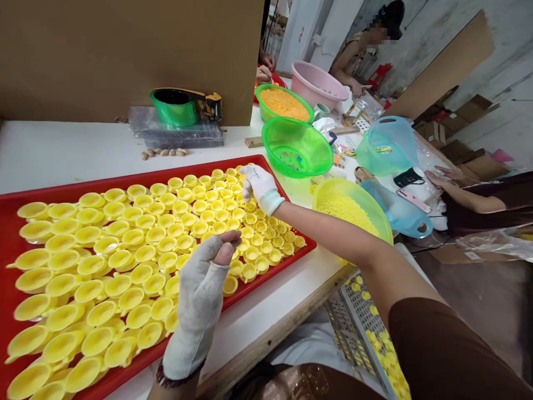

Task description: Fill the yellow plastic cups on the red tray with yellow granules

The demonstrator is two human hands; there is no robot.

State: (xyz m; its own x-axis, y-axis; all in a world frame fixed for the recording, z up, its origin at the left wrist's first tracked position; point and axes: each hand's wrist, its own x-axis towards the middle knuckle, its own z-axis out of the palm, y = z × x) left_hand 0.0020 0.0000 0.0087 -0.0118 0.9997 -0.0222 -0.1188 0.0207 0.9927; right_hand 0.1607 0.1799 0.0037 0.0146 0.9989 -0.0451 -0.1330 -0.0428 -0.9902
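A red tray (297, 251) holds many rows of small yellow plastic cups (145, 254), several with little handles or tabs. Some cups at the right end look filled with small yellow bits. My right hand (260, 186), in a white glove, reaches to the tray's far right side. Its fingers are bent down and close together over the cups; anything between them is hidden. Above the near side of the tray is my left hand (202, 283), in a white glove with bare fingertips. Its thumb and fingers are drawn together, and I cannot make out anything in them.
A yellow bowl of granules (347, 208) stands right of the tray. Behind are a green bowl (297, 147), a bowl of orange granules (285, 104) and a pink basin (318, 83). A tape dispenser (175, 106) lies at the back. Other people sit nearby.
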